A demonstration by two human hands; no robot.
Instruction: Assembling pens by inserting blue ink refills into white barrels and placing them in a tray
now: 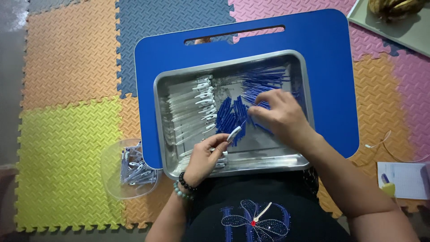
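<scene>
Pen barrel (234,133) in left hand (204,159); right hand (280,114) on blue refills (262,83).

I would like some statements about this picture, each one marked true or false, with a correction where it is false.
1. The left hand holds a clear pen barrel. True.
2. The right hand rests on the foam mat, outside the tray. False: it reaches among the blue refills inside the metal tray.
3. The tray sits on a blue board. True.
4. The clear bowl on the mat is to the right of the tray. False: it is to the left, and it holds pens.
5. The left wrist wears bead bracelets. True.
</scene>
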